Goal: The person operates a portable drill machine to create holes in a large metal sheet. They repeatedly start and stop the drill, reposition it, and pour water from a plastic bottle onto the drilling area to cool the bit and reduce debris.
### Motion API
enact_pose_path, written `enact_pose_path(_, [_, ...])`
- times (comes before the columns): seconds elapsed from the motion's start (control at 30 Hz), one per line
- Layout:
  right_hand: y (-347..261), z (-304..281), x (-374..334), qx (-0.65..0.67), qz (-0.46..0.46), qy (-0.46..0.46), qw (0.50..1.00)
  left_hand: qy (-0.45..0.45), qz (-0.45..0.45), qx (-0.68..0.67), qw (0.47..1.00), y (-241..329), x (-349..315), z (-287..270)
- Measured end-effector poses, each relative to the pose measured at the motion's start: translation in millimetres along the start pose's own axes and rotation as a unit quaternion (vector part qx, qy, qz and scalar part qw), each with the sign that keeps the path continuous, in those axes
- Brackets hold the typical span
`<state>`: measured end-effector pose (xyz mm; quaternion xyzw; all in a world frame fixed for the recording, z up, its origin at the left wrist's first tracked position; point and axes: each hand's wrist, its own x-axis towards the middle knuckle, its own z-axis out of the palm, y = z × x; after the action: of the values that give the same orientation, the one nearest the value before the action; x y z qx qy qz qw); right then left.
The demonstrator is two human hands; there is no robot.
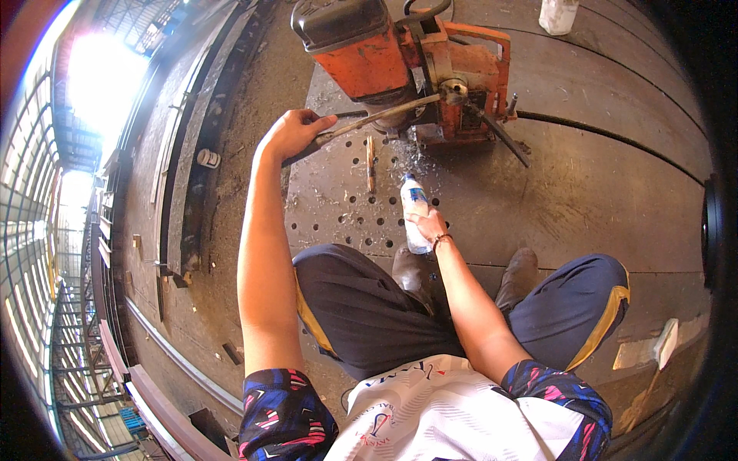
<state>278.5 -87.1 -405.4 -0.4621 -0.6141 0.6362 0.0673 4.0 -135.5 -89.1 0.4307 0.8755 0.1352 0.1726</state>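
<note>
An orange magnetic drill [361, 61] with a black motor cap stands on a steel plate [323, 192] drilled with rows of round holes. My left hand [290, 136] is closed round the end of the drill's long feed handle [377, 115], thumb stretched along it. In my right hand [427, 224] is a plastic bottle [415, 201] of whitish liquid with a blue label, its neck pointed at the drill's base. Wet-looking splashes and metal shavings [416, 159] lie between the bottle's neck and the drill. The cutter's tip is hidden behind the handle and drill body.
A narrow brownish rod [370, 165] lies on the plate left of the bottle. My boots [415, 276] rest close behind the bottle. A dark cable [607, 134] runs right from the drill. A white container [557, 17] stands far right, and a white bucket [208, 158] lies left.
</note>
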Motion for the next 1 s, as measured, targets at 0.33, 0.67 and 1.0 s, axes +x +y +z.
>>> enact_pose_path(0.33, [0.3,-1.8,2.4,-0.018,-0.003,0.003,1.0,0.023,0.001,-0.006,1.0,16.6,-10.9,-3.5])
enact_pose_path(0.67, [1.5,3.8,4.8,-0.035,0.003,0.04,0.999,0.058,0.019,-0.094,0.994,16.7,-15.3,-2.6])
enact_pose_path(1.0, [-0.5,1.9,2.9,-0.043,0.0,0.035,0.998,0.096,0.06,-0.068,0.991,-2.1,-6.5,2.7])
